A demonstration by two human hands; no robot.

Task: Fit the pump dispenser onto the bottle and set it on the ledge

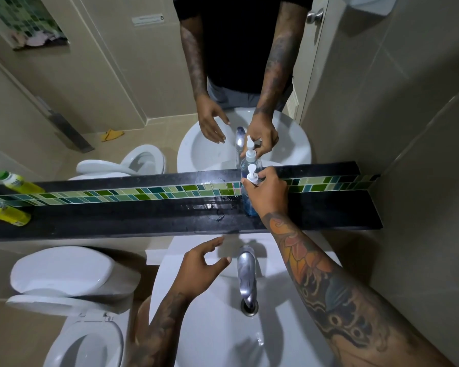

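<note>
Blue liquid fills the bottle (250, 205), which stands upright on the black ledge (143, 221) below the mirror (117, 88), white pump dispenser (252, 176) already seated on its neck. Your right hand (266, 193) is clamped around the bottle's shoulder. Your left hand (199, 268) hovers open over the white sink (223, 327), fingers spread, beside the chrome tap (246, 276).

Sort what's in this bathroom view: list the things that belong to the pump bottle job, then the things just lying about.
Part of the job:
- clear bottle of blue liquid
- white pump dispenser, already on the bottle
- black ledge
- right hand, gripping the bottle

Just lying about:
- yellow bottle with green cap
- chrome tap
- white sink
- white toilet
</note>
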